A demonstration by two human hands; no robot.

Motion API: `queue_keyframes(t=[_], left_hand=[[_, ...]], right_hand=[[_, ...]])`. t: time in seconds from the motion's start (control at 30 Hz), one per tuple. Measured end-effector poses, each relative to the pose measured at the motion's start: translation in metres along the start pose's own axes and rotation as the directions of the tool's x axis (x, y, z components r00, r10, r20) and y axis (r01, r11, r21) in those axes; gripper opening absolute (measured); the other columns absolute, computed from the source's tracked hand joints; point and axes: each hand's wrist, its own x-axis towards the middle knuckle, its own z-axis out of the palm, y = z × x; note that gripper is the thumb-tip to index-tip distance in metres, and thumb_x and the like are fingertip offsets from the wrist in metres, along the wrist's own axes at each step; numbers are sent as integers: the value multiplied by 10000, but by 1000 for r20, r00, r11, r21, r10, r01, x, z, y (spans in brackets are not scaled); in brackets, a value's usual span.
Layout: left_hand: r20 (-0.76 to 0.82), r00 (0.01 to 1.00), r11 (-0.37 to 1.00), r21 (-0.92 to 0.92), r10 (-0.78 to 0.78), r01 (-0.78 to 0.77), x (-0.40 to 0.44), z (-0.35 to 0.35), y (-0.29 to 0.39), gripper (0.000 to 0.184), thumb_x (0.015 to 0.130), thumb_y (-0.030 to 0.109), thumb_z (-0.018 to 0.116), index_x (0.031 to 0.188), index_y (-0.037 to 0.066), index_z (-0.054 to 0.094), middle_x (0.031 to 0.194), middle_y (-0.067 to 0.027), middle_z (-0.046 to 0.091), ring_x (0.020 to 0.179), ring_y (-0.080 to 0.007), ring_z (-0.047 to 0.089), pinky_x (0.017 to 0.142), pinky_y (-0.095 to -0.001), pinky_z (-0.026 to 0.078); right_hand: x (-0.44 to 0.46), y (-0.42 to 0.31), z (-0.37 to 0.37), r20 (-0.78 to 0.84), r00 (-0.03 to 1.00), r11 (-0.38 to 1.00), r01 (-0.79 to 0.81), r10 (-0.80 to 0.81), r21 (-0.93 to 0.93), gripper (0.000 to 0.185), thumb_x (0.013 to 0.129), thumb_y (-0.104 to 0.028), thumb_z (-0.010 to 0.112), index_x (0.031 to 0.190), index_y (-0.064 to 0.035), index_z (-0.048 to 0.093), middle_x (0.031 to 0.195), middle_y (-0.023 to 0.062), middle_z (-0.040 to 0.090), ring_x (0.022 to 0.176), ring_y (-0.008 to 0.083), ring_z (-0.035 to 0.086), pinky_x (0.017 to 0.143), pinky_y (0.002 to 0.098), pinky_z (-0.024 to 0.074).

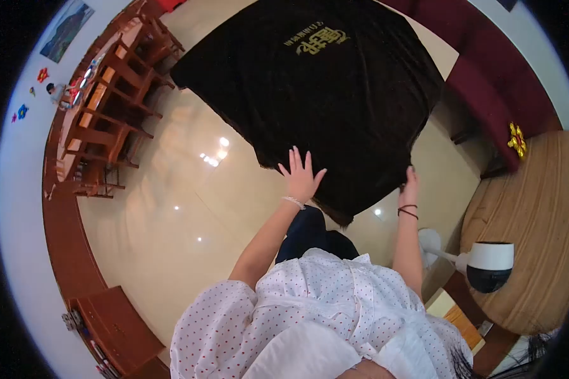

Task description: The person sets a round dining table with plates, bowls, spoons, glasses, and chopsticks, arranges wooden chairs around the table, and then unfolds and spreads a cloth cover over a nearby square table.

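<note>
A large black velvety cloth (354,107) with gold lettering spreads out before me, its near corner hanging down towards my knees. What lies beneath it is hidden. My left hand (304,177) rests palm down on its near left edge, fingers spread. At the near right edge is my right hand (409,186), seen side-on, with the cloth's border between thumb and fingers; some of those fingers are hidden.
Wooden chairs (117,72) line a long table at the left, where a person (58,93) sits. A dark red sofa (487,95) and a brown striped cover (518,234) are at the right. Near my right arm stands a white-and-black device (490,265). Glossy tiles (171,234) cover the floor.
</note>
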Motion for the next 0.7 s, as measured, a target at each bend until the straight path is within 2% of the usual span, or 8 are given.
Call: queue_keyframes(t=[0.1, 0.17, 0.2, 0.3, 0.37, 0.43, 0.67, 0.7], left_hand=[[-33, 999, 999, -48, 6, -8, 3, 4, 20, 672, 781, 507, 446, 1265, 61, 311, 1345, -231, 135, 1257, -349, 116, 914, -622, 129], [-81, 997, 998, -55, 12, -17, 7, 11, 30, 670, 778, 507, 450, 1262, 62, 316, 1333, -232, 168, 1256, -350, 115, 902, -644, 100], [-79, 997, 999, -51, -4, 0, 8, 11, 32, 670, 778, 507, 450, 1262, 62, 316, 1333, -232, 168, 1256, -350, 115, 902, -644, 100], [-117, 993, 1000, -15, -18, 16, 11, 10, 41, 655, 778, 505, 452, 1259, 79, 325, 1337, -222, 173, 1250, -350, 142, 920, -616, 117], [-75, 997, 999, 5, -32, 32, 13, -1, 46, 643, 777, 500, 456, 1256, 89, 334, 1338, -217, 177, 1248, -348, 152, 922, -607, 129], [-18, 999, 998, 52, -44, 45, 18, -8, 50, 622, 774, 490, 463, 1251, 107, 347, 1342, -204, 183, 1246, -343, 168, 925, -594, 150], [106, 987, 987, 117, -119, 107, 33, -14, 59, 633, 727, 493, 514, 1215, 109, 396, 1339, -190, 203, 1238, -336, 193, 922, -598, 154], [112, 985, 988, 99, -133, 122, 34, -13, 60, 631, 721, 487, 523, 1211, 109, 399, 1343, -185, 197, 1243, -333, 180, 932, -593, 135]], right_hand=[[-4, -35, -4, -162, 980, 987, 132, -116, 93, 335, 830, -291, 511, 991, 2, 491, 928, 35, 492, 838, 125, 438, 723, 257, 352], [15, -27, -18, -250, 897, 925, 318, -364, -208, 341, 831, -288, 511, 969, 23, 484, 896, 54, 503, 792, 129, 441, 717, 274, 361], [30, -14, -27, -237, 903, 926, 312, -358, -210, 341, 831, -288, 511, 969, 23, 484, 896, 54, 503, 792, 129, 441, 717, 274, 361], [50, 7, -49, -137, 989, 945, -98, 58, -311, 303, 808, -320, 545, 901, -38, 492, 784, 37, 498, 725, 131, 481, 669, 288, 405], [79, 36, -78, -22, 973, 925, -225, 230, -307, 270, 793, -287, 568, 896, -49, 491, 741, 33, 505, 661, 128, 491, 643, 303, 439], [90, 33, -82, -4, 959, 886, -264, 284, -380, 252, 783, -268, 581, 886, -58, 489, 718, 32, 518, 611, 124, 491, 626, 304, 459], [212, -62, -52, 184, 938, 911, -219, 296, -348, 496, 806, -320, 534, 1158, -33, 333, 961, 90, 528, 856, 189, 534, 718, 324, 438], [230, -78, -41, 182, 962, 916, -123, 205, -382, 506, 816, -325, 520, 1173, -34, 310, 1011, 118, 510, 893, 201, 526, 718, 318, 445]])
